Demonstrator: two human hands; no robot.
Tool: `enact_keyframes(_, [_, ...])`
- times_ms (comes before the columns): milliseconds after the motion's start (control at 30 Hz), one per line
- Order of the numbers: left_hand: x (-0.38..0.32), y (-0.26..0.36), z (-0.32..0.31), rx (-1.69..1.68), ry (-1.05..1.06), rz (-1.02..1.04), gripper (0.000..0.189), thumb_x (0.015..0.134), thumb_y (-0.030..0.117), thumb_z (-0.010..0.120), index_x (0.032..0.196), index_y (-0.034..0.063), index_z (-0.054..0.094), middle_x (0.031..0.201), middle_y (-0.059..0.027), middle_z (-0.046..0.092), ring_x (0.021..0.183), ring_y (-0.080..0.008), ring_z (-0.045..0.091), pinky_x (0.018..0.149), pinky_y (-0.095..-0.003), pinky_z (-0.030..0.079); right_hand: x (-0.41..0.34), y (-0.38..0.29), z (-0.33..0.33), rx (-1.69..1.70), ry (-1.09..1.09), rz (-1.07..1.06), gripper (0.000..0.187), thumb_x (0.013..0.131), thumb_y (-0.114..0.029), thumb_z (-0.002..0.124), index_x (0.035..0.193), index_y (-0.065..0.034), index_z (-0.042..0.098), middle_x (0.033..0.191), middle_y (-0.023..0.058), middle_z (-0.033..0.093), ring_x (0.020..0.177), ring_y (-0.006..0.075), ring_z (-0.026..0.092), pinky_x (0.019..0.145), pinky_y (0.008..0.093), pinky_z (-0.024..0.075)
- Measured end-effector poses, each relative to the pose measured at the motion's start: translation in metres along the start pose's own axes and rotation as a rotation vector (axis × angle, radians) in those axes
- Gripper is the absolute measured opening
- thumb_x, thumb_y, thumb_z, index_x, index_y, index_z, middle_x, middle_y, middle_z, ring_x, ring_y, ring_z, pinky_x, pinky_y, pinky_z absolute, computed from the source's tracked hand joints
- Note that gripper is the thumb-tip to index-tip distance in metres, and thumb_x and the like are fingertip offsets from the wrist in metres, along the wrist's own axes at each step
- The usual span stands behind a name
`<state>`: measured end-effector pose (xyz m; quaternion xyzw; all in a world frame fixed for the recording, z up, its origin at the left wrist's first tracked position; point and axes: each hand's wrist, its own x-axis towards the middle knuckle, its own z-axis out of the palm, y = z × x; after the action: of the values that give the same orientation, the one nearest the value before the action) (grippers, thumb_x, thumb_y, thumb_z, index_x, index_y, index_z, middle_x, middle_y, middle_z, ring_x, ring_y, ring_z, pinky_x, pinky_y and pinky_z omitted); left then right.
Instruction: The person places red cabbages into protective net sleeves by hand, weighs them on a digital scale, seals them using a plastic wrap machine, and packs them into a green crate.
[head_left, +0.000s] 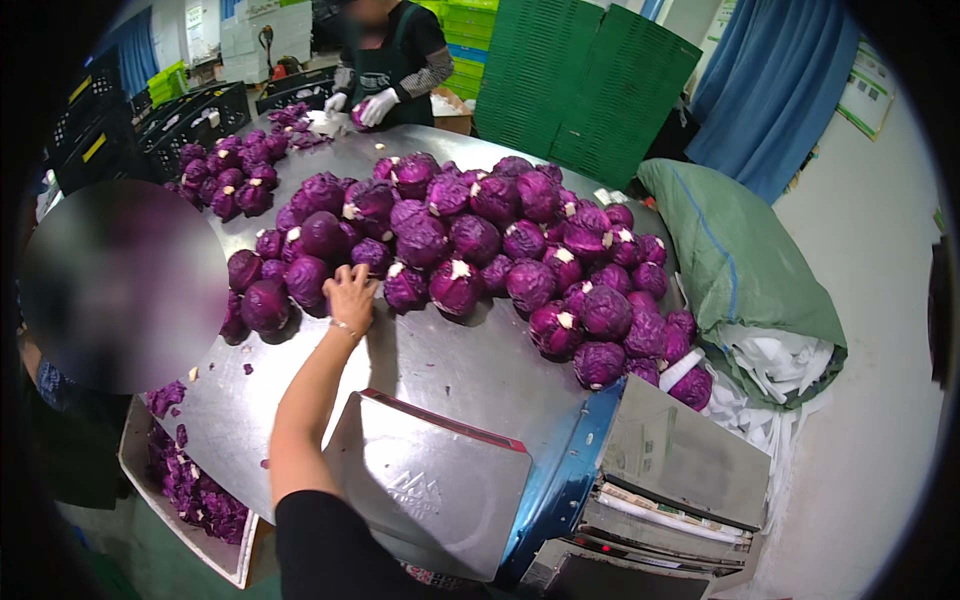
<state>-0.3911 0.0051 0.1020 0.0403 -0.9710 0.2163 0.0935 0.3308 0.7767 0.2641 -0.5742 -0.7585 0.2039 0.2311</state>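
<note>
Bare and palm down, my left hand (351, 298) reaches over the steel table (420, 345), fingers apart and bent. Its fingertips are at the lower edge of a small red cabbage (371, 255); whether they touch it I cannot tell. A larger red cabbage (307, 280) lies just left of the hand. Many more, several with pale cut stems, are heaped across the table, such as a red cabbage (456, 287) to the right. My right hand is out of view. A weighing scale's steel platform (442, 457) stands below and right of my left hand.
Across the table a gloved co-worker (394, 67) holds a red cabbage. Another person, mostly blurred, is at the left. A box (135, 457) of purple leaves stands below the left edge. A plastic film wrapping machine (675, 465) and green woven sack (742, 277) are at the right.
</note>
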Motion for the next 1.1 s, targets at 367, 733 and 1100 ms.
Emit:
enact_keyframes(367, [-0.059,-0.071,0.049,-0.847,-0.055,-0.440,0.057,0.068,0.035,0.074,0.115,0.0095,0.055,0.110,-0.0156,0.058,0.104,-0.0351,0.056,0.086,-0.0432,0.048,0.052,-0.170,0.121,0.317,-0.279,-0.477,0.018,0.094,-0.013,0.055,0.095,0.0030,0.063,0.079,0.0071,0.063,0.062,0.0107,0.057,0.058,0.0237,0.0499])
enact_keyframes(733, [-0.224,0.006,-0.205,-1.149,-0.535,0.179,0.058,0.071,0.032,0.075,0.118,0.0043,0.057,0.102,-0.0100,0.061,0.094,-0.0227,0.060,0.080,-0.0343,0.049,0.180,-0.158,0.205,0.686,-0.407,-0.418,0.022,0.094,-0.019,0.057,0.099,0.0015,0.065,0.083,0.0050,0.065,0.070,0.0084,0.061,0.058,0.0210,0.0470])
enact_keyframes(1100, [-0.288,0.119,-0.273,-0.246,0.161,0.364,0.067,0.071,0.037,0.073,0.129,0.0090,0.052,0.136,-0.0186,0.045,0.135,-0.0387,0.028,0.113,-0.0550,0.011,0.290,-0.128,0.381,-0.097,0.004,-1.022,0.024,0.078,-0.012,0.057,0.100,-0.0110,0.065,0.103,0.0132,0.064,0.095,0.0295,0.061,0.078,0.0440,0.0478])
